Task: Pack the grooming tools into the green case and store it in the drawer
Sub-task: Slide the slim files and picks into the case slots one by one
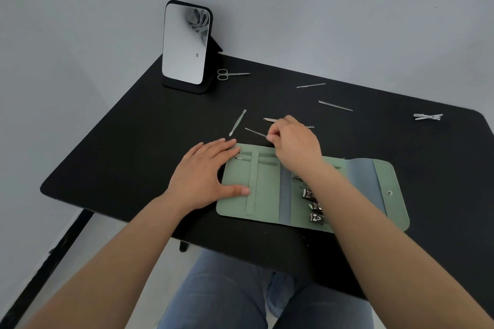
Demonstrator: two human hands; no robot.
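The green case point(263, 195) lies unfolded on the black table point(139, 147), its snap flap to the right. Two slim tools sit under its left strap, and several nail clippers point(310, 194) are lined up in the right half. My left hand point(205, 179) presses flat on the case's left edge. My right hand point(292, 141) hovers over the case's far edge, fingertips pinched on a thin metal tool point(255, 132) that points left. Another tool point(270, 120) lies partly hidden behind that hand.
Loose tools lie further back: a cuticle pusher point(238, 123), scissors point(230, 74), two thin files point(311, 85) point(335, 106), and a clipper point(427, 116) at far right. A standing mirror point(185, 45) is at the back left. My jeans-clad legs are below the table edge.
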